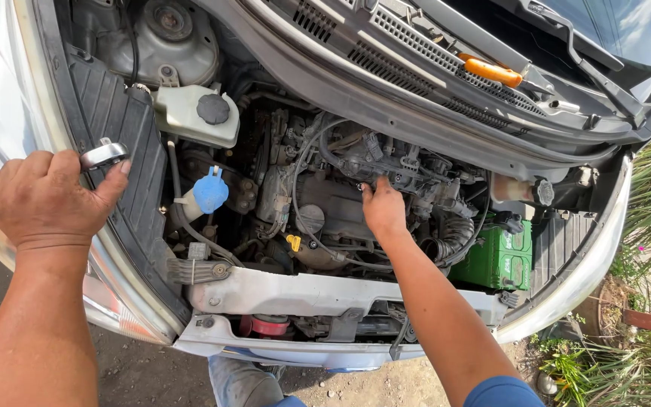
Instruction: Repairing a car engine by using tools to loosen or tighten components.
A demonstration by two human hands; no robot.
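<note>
I look down into an open car engine bay. My left hand (43,197) is closed around a chrome ratchet wrench (103,155), held over the car's left fender edge; the ratchet head pokes out past my thumb and the handle end shows at the far left. My right hand (383,209) reaches into the middle of the bay, fingertips on the black wiring and metal parts on top of the engine (325,203). What the fingers pinch there is hidden.
A white fluid reservoir with black cap (197,111) and a blue cap (210,191) sit at left. A green battery (500,258) is at right. An orange-handled tool (491,71) lies on the cowl. Grass and dirt ground surround the car.
</note>
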